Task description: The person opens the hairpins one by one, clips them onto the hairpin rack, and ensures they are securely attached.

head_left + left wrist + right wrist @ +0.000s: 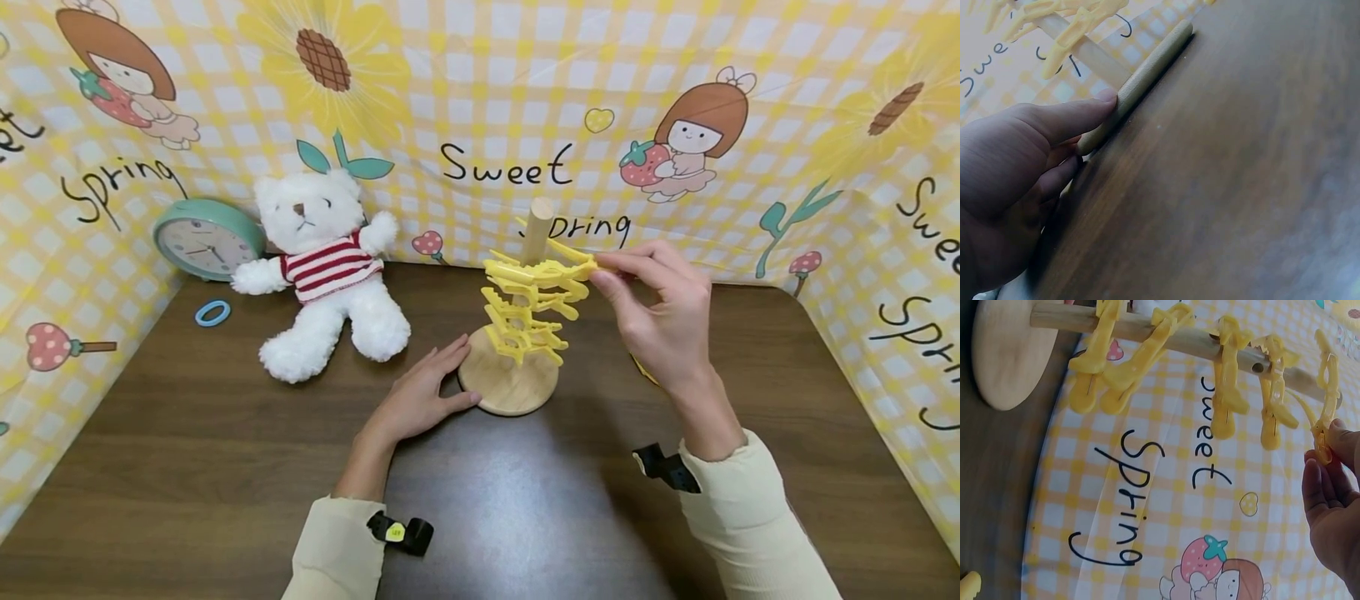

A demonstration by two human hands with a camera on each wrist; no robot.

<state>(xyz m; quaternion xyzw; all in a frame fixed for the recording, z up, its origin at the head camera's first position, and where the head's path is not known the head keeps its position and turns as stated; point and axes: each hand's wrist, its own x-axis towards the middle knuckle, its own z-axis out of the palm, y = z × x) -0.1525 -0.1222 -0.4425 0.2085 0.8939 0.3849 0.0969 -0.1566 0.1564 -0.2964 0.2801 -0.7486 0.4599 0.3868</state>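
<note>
A wooden post rises from a round wooden base, with several yellow clothes pegs fixed along it, one above another. My right hand pinches another yellow peg between thumb and fingers near the post's top. In the right wrist view that peg's two arms are spread apart and overlap the post's end. Low on the left side, my left hand grips the base's edge. Its thumb presses the rim in the left wrist view, while the other fingers are partly hidden behind it.
On the table's left, a white teddy bear in a striped shirt leans back beside a green clock. A blue ring lies in front of the clock. Another yellow piece lies partly behind my right hand. Patterned cloth encloses the back and sides.
</note>
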